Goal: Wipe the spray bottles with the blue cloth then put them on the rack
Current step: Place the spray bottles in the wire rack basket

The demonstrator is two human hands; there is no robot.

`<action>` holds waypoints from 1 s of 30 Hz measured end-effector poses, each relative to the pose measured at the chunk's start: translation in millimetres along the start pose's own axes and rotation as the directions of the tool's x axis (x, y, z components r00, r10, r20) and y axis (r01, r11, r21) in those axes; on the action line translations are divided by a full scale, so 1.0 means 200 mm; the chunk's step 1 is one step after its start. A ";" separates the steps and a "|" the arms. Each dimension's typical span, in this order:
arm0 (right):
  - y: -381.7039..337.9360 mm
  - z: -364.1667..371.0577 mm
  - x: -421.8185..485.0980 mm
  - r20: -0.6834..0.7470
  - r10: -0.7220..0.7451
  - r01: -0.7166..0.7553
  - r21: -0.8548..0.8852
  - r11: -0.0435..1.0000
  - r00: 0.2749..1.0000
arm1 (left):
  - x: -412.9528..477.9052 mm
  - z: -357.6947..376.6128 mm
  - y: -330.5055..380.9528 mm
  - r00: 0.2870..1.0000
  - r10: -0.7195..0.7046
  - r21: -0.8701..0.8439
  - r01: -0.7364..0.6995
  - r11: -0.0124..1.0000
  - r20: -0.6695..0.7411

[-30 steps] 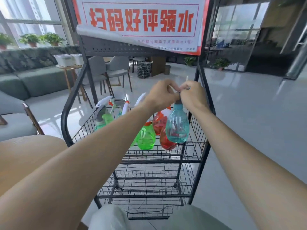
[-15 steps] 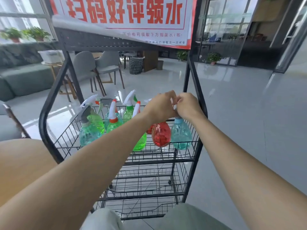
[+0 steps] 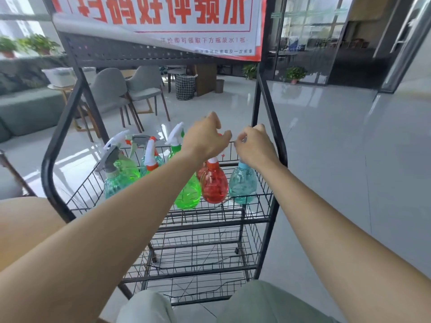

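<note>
The black wire rack [image 3: 55, 145] holds several spray bottles in its top basket. A teal spray bottle [image 3: 242, 185] stands upright at the basket's right end, beside a red bottle [image 3: 214, 185] and a green bottle [image 3: 188, 195]. My right hand [image 3: 255, 148] is curled over the teal bottle's spray head and hides it. My left hand [image 3: 205, 139] hovers just left of it above the red bottle, fingers loosely curled, holding nothing I can see. More green and teal bottles [image 3: 114, 180] stand at the basket's left. No blue cloth is in view.
Two lower wire shelves [image 3: 198, 255] sit under the basket. A red-and-white sign [image 3: 177, 22] hangs over the rack's top. A round wooden table [image 3: 23, 227] is at my left. Grey chairs [image 3: 109, 89] and a sofa stand beyond, with glossy floor to the right.
The teal bottle went from hanging in both hands down into the basket's right end. My left hand has come off its spray head and drawn slightly left.
</note>
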State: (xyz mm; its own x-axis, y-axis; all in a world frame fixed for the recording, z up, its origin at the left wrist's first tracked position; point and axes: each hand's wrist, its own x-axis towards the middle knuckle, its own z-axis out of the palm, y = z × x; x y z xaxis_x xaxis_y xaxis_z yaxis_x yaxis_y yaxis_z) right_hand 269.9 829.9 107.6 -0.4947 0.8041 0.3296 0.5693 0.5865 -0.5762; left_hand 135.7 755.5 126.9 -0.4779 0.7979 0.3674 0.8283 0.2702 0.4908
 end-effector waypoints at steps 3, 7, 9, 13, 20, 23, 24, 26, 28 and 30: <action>0.02 0.04 0.01 0.095 0.026 -0.023 -0.034 0.999 0.995 | 0.01 -0.03 -0.04 0.989 0.000 0.273 -0.040 0.961 0.145; 0.00 0.09 0.05 0.110 0.043 -0.046 0.018 0.999 0.993 | -0.01 -0.04 -0.01 0.931 0.035 0.219 -0.122 0.968 0.363; -0.01 0.11 0.07 0.079 0.061 -0.064 0.033 0.997 0.995 | -0.02 -0.06 -0.01 0.920 0.013 0.146 -0.076 0.986 0.393; -0.01 0.17 0.11 0.021 0.085 -0.085 0.010 0.996 0.996 | -0.01 -0.07 -0.04 0.904 0.039 0.003 -0.045 0.999 0.425; 0.01 0.23 0.16 -0.067 0.074 -0.074 0.005 0.997 0.995 | 0.03 -0.07 -0.06 0.876 0.136 -0.021 -0.143 0.990 0.462; 0.03 0.25 0.17 -0.108 0.083 -0.074 0.087 0.994 0.991 | 0.06 -0.06 -0.09 0.876 0.129 -0.051 -0.119 0.992 0.465; 0.02 0.24 0.17 -0.122 0.066 -0.054 0.098 0.994 0.990 | 0.07 -0.06 -0.10 0.875 0.121 -0.058 -0.106 0.993 0.469; 0.01 0.25 0.17 -0.150 0.040 -0.022 0.117 0.993 0.988 | 0.08 -0.05 -0.11 0.877 0.104 -0.076 -0.078 0.994 0.470; 0.01 0.27 0.17 -0.136 0.036 -0.016 0.143 0.990 0.990 | 0.09 -0.04 -0.12 0.891 0.094 -0.076 -0.067 0.995 0.444; 0.01 0.29 0.17 -0.074 0.051 -0.039 0.156 0.987 0.996 | 0.09 -0.02 -0.14 0.912 0.085 -0.060 -0.067 0.996 0.400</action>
State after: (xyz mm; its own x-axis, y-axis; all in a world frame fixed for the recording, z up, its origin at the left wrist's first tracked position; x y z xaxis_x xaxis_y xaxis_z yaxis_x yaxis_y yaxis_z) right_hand 215.6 852.6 75.2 -0.4148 0.8380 0.3546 0.4785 0.5323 -0.6983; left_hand 103.0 759.9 123.0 -0.2486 0.9667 0.0609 0.8393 0.1835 0.5118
